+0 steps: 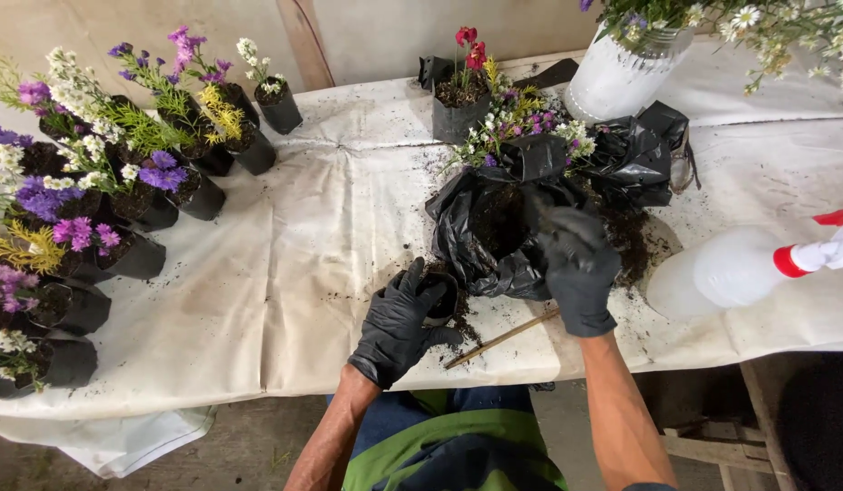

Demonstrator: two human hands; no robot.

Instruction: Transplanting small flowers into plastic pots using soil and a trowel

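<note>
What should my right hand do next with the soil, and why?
Probably carry soil from the black soil bag to the small black pot. The right hand is at the bag's open mouth, and the left hand steadies the pot just beside it.

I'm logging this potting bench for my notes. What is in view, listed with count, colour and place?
cloth-covered table: one, off-white, soil-stained, across the view
potted flowers: many, purple, white and yellow in black bags, left
red-flower pot: one, black bag, rear centre
soil bag: one, black, centre
small pot: one, black, beside the soil bag
stick: one, tan, front edge
white bucket: one, holding flowers, rear right
spray bottle: one, white, red trigger, right
left hand: black glove, on small pot
right hand: black glove, at soil bag
</note>
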